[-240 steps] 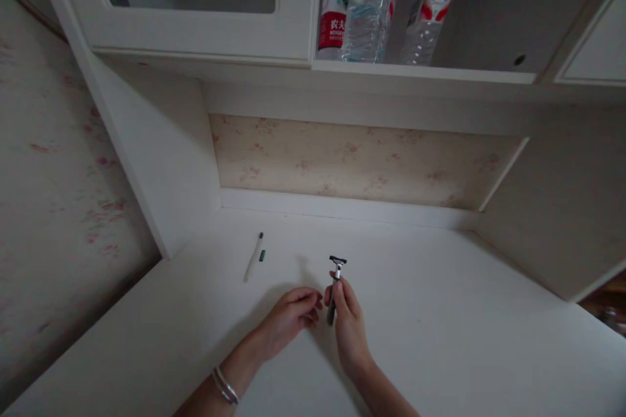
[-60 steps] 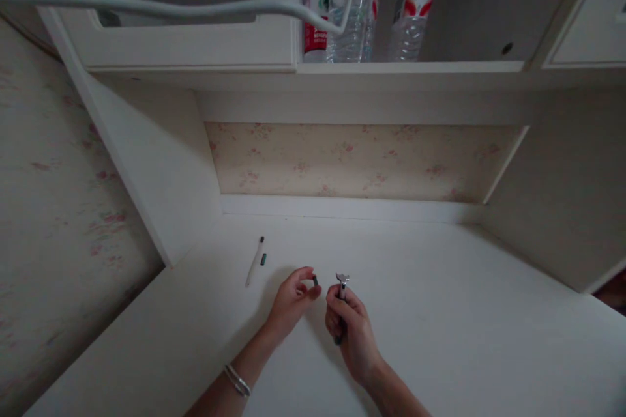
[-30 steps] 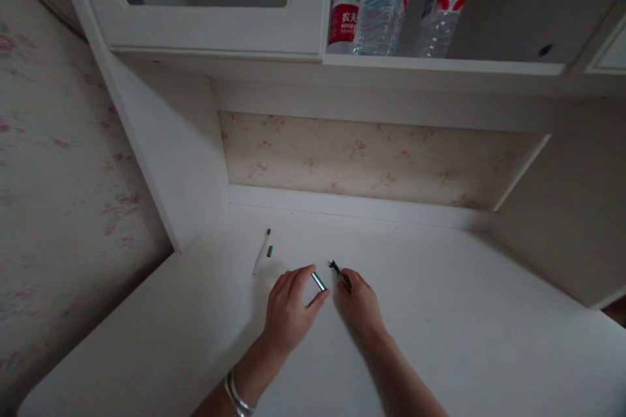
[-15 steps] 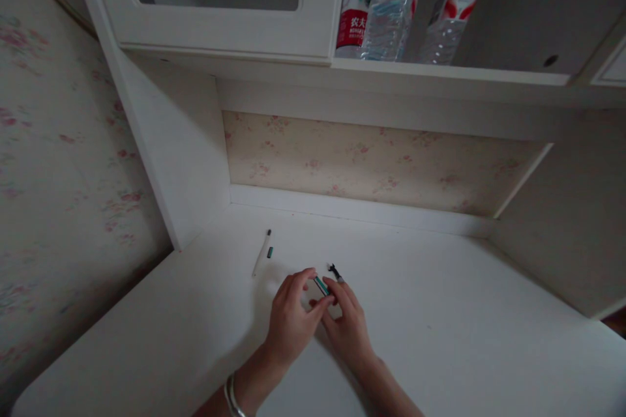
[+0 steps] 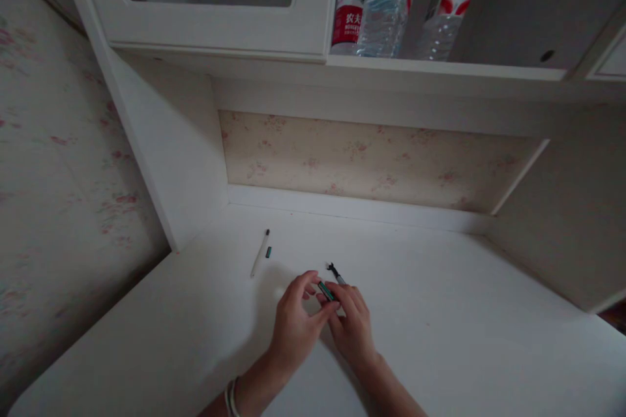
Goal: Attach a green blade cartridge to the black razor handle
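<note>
The small green-and-black piece (image 5: 326, 291) is between our two hands, above the white desk (image 5: 440, 313). Our left hand (image 5: 295, 326), coming from seven o'clock, has thumb and forefinger clamped on it near its two ends. Our right hand (image 5: 355, 329), coming from five o'clock, has its forefinger and thumb at the opposite side of the piece; if they are pressed on it or are only touching, we cannot tell.

Just beside it, at one o'clock, the forked end of the dark handle (image 5: 337, 274) shows beyond our right fingers. Its rear part is hidden, so we cannot say whether it lies on the desk or is held.

As we judge, the step in hand is the fine turning or adjusting of the piece with the fingertips of both hands. The next move calls for a steady left pinch, and for right fingers free enough to control the handle.

Farther, at ten o'clock, a second green piece (image 5: 268, 252) lies near a thin white stick (image 5: 259, 254) with a dark tip. High at twelve o'clock, well apart, plastic bottles (image 5: 384, 19) stand on the shelf (image 5: 440, 68).
</note>
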`<action>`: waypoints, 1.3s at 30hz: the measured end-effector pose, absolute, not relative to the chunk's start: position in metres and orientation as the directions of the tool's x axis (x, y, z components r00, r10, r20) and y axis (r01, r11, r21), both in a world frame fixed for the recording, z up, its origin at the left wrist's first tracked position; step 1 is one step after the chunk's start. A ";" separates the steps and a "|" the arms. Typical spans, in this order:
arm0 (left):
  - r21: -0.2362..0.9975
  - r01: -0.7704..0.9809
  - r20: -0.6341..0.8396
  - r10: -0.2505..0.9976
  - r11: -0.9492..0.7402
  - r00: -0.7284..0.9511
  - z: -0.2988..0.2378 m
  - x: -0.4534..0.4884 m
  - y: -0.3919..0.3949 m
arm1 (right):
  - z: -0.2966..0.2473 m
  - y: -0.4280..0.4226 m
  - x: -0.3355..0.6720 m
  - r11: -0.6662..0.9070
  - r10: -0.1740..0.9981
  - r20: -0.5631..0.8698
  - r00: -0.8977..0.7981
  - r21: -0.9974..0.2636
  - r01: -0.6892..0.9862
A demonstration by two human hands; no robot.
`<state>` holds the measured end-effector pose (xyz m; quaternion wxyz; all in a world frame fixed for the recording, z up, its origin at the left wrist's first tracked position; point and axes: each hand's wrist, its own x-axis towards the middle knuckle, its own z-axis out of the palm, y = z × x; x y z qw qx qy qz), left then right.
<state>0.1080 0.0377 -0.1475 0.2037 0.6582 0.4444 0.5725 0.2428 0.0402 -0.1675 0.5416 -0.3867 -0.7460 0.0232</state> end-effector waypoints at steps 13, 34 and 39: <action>0.873 0.197 0.450 0.893 -0.446 0.029 -0.144 0.106 0.039 | -0.166 0.038 0.241 0.677 0.684 0.729 -0.022 -0.623 0.391; 0.784 0.144 0.561 0.788 -0.604 0.253 -0.128 0.089 0.045 | -0.165 0.045 0.248 0.302 0.935 0.340 -0.099 -0.912 -0.278; 0.774 0.138 0.578 0.778 -0.618 0.246 -0.128 0.088 0.046 | -0.162 0.044 0.250 0.266 0.936 0.318 -0.153 -0.921 -0.286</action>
